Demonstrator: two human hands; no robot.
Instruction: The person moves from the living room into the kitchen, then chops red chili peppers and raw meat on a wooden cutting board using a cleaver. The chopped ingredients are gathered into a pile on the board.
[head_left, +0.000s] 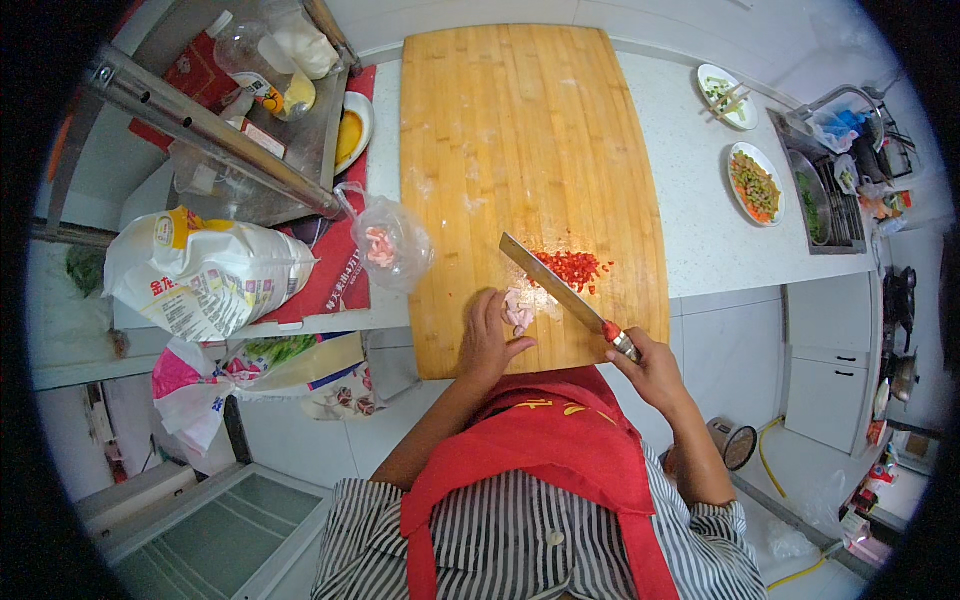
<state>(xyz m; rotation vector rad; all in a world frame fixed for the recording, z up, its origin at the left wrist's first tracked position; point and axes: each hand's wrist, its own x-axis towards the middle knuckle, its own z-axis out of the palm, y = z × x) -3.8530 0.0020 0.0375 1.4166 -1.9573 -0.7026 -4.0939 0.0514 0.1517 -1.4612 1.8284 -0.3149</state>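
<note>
My right hand (651, 367) grips the handle of a cleaver (551, 281), its wide blade slanting up and left over a wooden cutting board (517, 135). Just beyond the blade lies a heap of chopped red pepper (574, 268), partly hidden by it. Close to the board's near edge, my left hand (491, 337) rests with fingers spread beside a small pile of pale pink pieces (517, 311), perhaps sliced ham or sausage. The fingertips are at the pile's left side; I cannot tell whether they touch it. More pink pieces sit in a clear plastic bag (397, 255) at the board's left edge.
On the right counter stand a plate of diced vegetables (756, 187) and a plate of green pieces with chopsticks (726, 97). Beyond them is a sink (840, 202). To the left are a large white sack (217, 274), a metal rack (217, 142) and a dish of yellow liquid (352, 131).
</note>
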